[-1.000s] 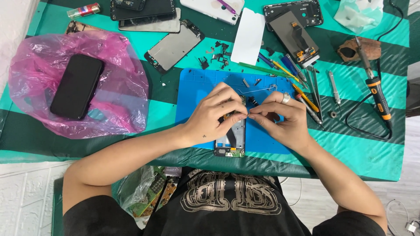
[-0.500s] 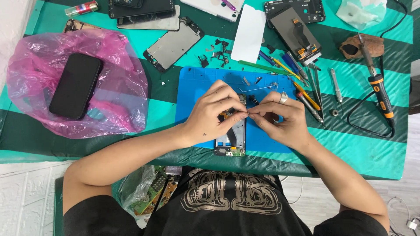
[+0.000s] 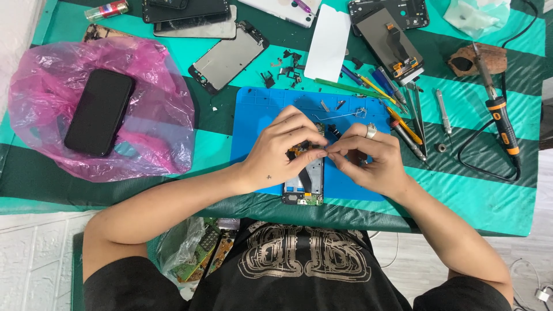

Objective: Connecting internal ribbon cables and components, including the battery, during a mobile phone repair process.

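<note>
Left hand [image 3: 279, 154] and right hand [image 3: 368, 161] pinch a tiny, light, fragile part [image 3: 324, 151] above the opened phone [image 3: 305, 183]; grip edges only.

Opened phone [image 3: 305, 184] lies on mat [image 3: 253, 115] (bagged phone [image 3: 99, 112] left, tools [image 3: 403, 109] right).

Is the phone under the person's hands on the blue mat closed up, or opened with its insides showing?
Opened: the opened phone on the blue rubber mat shows bare metal shielding and a green circuit board at its near end.
</note>
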